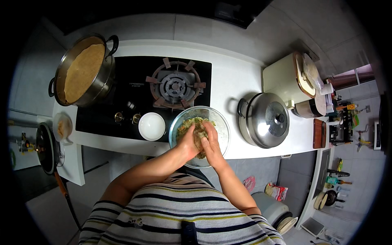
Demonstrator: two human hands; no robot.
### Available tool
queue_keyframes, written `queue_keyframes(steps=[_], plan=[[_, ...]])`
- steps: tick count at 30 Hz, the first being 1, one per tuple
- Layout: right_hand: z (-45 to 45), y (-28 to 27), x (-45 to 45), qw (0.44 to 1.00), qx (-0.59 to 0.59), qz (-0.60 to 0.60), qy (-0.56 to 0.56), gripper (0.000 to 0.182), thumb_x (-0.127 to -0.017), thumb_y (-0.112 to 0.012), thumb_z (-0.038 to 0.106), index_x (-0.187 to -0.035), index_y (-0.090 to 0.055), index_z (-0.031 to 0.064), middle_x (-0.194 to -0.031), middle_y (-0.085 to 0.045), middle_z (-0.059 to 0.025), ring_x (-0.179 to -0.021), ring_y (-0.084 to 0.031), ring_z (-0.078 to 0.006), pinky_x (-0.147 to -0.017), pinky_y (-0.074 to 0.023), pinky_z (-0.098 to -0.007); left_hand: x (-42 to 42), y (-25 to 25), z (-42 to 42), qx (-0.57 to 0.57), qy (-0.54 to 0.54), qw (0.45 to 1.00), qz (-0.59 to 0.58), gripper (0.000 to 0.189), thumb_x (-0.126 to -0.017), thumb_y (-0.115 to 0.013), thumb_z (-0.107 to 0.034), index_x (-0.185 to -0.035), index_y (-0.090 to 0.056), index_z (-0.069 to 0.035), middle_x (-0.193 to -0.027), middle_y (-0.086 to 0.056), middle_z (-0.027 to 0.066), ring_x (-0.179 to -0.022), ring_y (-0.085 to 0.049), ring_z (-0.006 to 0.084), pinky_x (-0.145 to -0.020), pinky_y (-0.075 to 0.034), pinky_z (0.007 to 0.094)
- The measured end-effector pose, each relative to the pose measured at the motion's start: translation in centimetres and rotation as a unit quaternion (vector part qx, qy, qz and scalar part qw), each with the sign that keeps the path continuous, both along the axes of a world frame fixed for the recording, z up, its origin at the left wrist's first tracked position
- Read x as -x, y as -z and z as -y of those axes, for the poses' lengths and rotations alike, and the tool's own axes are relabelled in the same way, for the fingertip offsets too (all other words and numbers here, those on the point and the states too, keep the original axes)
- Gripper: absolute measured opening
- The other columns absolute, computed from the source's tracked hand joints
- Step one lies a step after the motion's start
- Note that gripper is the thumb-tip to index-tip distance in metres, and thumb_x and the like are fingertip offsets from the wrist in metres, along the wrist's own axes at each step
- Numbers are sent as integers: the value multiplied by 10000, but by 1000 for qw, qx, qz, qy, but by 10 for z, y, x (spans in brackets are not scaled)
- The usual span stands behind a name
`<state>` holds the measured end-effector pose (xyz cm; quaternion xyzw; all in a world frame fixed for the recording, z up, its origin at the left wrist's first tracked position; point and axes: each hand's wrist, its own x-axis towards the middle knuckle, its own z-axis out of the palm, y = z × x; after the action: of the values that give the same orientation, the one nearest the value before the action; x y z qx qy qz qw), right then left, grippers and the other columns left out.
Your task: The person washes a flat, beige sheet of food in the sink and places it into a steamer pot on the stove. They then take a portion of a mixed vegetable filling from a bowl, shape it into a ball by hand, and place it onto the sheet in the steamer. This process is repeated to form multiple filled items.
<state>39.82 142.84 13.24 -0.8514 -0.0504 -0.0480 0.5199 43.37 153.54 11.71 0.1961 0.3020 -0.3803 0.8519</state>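
A clear glass bowl (227, 132) stands in front of me at the counter's front edge, partly over the gas hob. Inside it lies a chopped green and orange food mixture (184, 128). My left hand (188, 143) and my right hand (212, 146) come together above the bowl, cupped around a clump of the mixture (200, 134). Fingers and palms hide much of the clump. Just left of the glass bowl sits a small white bowl (152, 126), with no food visible in it.
Behind the bowl is a gas burner (175, 86) with a metal pan support. At left stands a deep steel steamer pot (105, 82) with a tan liner (85, 72). A lidded steel pot (265, 119) is at right, before a cream appliance (280, 78). A dark-lidded pan (46, 148) sits far left.
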Motion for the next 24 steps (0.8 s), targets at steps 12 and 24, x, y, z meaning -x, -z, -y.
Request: queue_keyframes(steps=[12, 24], plan=[[-12, 5, -3, 992, 114, -37, 39, 337, -903, -467, 235, -1182, -503, 49, -1176, -538, -151, -1147, -464, -355, -1002, -296, -442, -1, 14, 1, -23, -6, 1000, -8, 442, -943, -345, -464, -1234, -462, -153, -1241, -481, 72, -1138, -471, 236, -947, -390, 455], [-9, -7, -9, 990, 104, 87, 29, 366, -852, -512, 268, -1113, -541, 13, -1138, -542, -197, -1114, -465, -389, -972, -335, -455, -9, 11, -3, 47, -18, 999, 8, 514, -969, -201, -460, -1312, -391, -128, -1306, -456, 67, -1194, -444, 238, -998, -355, 419]])
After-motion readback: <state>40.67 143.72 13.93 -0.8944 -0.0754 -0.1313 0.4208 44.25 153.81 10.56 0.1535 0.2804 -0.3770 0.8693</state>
